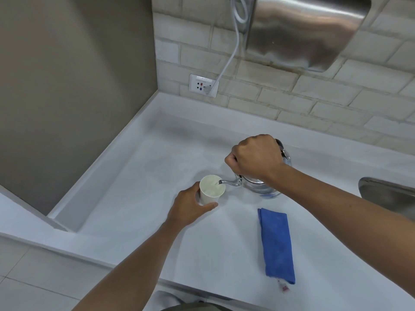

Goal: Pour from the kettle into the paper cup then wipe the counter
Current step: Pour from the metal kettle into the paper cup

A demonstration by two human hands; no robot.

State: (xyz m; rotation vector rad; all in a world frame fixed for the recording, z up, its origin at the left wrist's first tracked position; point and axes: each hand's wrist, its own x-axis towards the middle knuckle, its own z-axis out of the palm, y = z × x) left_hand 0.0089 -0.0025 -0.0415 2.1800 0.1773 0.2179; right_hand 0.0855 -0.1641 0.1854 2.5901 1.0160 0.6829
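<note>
Tilting under the fisted right grip, kettle, spout over left-gripped paper cup.

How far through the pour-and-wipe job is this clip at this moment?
Nothing is finished. In hand: the right hand tips the kettle, spout over the paper cup, which the left hand grips. Left: wiping the counter; the blue cloth lies folded and untouched.

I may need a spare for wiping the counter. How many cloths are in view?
1: a folded blue cloth lies on the white counter, near its front edge, this side of the kettle. No others show.
</note>
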